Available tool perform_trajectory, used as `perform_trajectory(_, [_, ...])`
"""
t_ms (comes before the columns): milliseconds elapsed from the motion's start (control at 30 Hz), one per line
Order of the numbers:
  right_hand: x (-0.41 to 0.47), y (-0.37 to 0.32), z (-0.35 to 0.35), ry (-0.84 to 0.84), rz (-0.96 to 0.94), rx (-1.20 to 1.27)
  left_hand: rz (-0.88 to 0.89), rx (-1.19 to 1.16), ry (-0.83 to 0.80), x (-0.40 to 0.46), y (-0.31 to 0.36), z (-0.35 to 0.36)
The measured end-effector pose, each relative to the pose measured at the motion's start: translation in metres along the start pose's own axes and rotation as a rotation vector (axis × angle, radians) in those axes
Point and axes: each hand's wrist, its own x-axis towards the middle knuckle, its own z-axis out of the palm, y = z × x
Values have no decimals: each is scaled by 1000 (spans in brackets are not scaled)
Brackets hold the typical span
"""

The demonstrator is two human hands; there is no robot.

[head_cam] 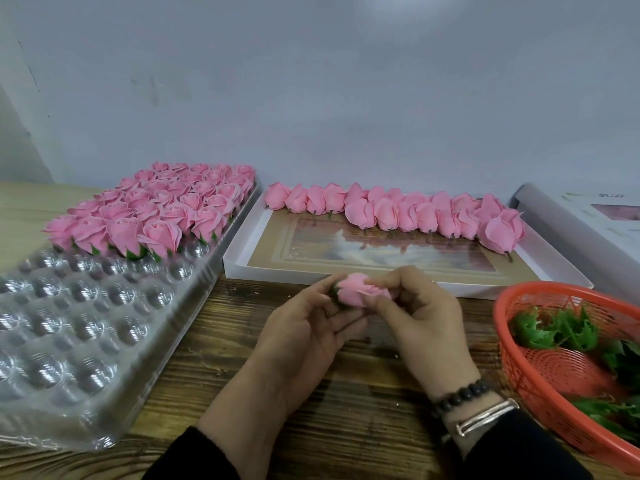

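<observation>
Rose (360, 293), pinched at centre frame between curled fingers of left hand (308, 327) and right hand (419, 317), could tear its soft petals if squeezed harder.

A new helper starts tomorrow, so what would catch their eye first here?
The block of pink roses standing in the far end of the clear tray on the left, and the row of roses lying along the back of the white box. In the middle, the left hand and right hand hold a single rose; a red basket of green leaves sits at the right.
</observation>
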Motion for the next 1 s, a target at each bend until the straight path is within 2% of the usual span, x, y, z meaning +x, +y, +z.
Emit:
perform_trajectory(67, [3,3,-4,20,63,59,69,321,31,-1,1,-2])
perform_trajectory(167, [5,3,-7,-34,56,19,321,1010,62,-2,-3,-7])
perform_trajectory(200, [5,1,-7,-75,21,-31,373,1121,56,-3,-4,-6])
perform_trajectory(267, [4,-4,-7,-168,-68,-142,428,1162,38,-6,-5,-4])
perform_trajectory(467, [0,-21,-2,-400,-288,-310,420,1133,100,-7,-3,2])
perform_trajectory(633, [-3,-29,1,-419,-392,-356,374,1103,42,-9,1,2])
perform_trajectory(700, [-4,-31,3,-346,-382,-276,310,901,36,-11,1,1])
perform_trajectory(767, [-4,-30,3,-203,-357,-192,277,684,72,-11,2,3])
perform_trajectory(833, [-5,-25,5,-91,-262,-134,267,500,114,-10,2,5])
perform_trajectory(933, [-8,-17,12,-143,-22,-71,234,163,168,-6,5,8])
perform_trajectory(1000, [-11,-14,18,-216,40,-56,141,21,165,-6,3,10])
